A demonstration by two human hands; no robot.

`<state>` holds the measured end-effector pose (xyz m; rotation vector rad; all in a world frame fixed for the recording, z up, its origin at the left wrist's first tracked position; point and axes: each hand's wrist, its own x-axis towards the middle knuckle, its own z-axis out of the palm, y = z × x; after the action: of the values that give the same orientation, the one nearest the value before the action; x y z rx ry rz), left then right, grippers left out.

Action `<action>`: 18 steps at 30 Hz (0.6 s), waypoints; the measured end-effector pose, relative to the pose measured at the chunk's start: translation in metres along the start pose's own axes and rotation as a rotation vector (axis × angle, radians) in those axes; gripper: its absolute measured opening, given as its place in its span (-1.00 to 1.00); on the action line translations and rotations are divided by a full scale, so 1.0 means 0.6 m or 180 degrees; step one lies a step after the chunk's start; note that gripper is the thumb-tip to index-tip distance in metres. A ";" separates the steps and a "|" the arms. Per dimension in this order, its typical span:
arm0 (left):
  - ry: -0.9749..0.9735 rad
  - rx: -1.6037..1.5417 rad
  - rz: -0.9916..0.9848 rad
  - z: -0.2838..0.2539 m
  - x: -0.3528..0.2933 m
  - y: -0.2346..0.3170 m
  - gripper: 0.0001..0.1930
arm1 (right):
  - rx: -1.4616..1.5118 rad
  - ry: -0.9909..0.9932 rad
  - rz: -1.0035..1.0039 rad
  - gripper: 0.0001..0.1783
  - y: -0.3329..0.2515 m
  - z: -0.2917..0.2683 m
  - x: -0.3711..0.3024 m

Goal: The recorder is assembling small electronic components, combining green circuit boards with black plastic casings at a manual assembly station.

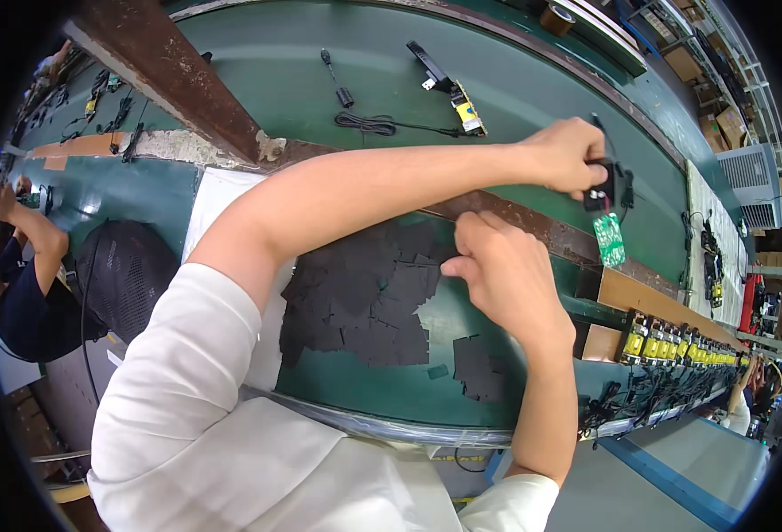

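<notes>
My left arm reaches across to the right over the bench. My left hand (570, 160) is closed on a black cable end, and a green circuit board (610, 239) hangs beneath its fingers with black parts around it. Lower and nearer to me, my right hand (508, 275) has its fingers curled in and its thumb toward them; what is inside it, if anything, is hidden. Just left of that hand spreads a loose pile of thin black sheets (355, 301), flat on the green bench. A smaller stack of black sheets (478, 368) lies below the hand.
A brown metal rail (533, 222) divides the bench from a green belt (488, 22). On the belt lie a coiled black cable (364, 124) and a yellow-labelled board (467, 115). Yellow-and-black assemblies (665, 341) line the right. A brown post (178, 75) rises at upper left; another person (32, 257) sits left.
</notes>
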<state>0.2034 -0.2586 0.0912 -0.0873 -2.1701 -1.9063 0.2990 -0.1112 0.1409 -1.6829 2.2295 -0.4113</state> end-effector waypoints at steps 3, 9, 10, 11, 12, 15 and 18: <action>0.0260 0.0748 -0.0107 -0.041 0.014 -0.040 -0.70 | 0.0497 -0.0057 -0.0003 -0.67 0.044 -0.005 -0.012; 0.1093 -0.0286 -0.0791 -0.101 0.033 -0.030 -0.73 | 0.1967 0.0539 0.0943 -0.81 0.102 -0.063 -0.051; 0.1066 -0.0272 -0.0787 -0.103 0.033 -0.026 -0.73 | 0.2069 0.0763 0.0970 -0.84 0.109 -0.071 -0.051; 0.0855 -0.0695 -0.1003 -0.103 0.033 -0.022 -0.72 | 0.2077 0.0792 0.0979 -0.84 0.118 -0.073 -0.050; 0.0639 -0.1117 -0.1218 -0.102 0.034 -0.017 -0.70 | 0.2305 0.1397 0.1052 -0.87 0.128 -0.073 -0.048; 0.0200 -0.1501 -0.1290 -0.062 0.017 0.016 -0.57 | 0.2525 0.2278 0.1214 -0.87 0.163 -0.079 -0.051; -0.0329 -0.1334 -0.0967 -0.010 -0.016 0.046 -0.42 | 0.2511 0.2794 0.1390 -0.84 0.182 -0.083 -0.056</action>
<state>0.2195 -0.2592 0.1161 0.0747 -1.8935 -2.5588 0.1916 -0.0479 0.1438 -0.6045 2.3158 -1.8622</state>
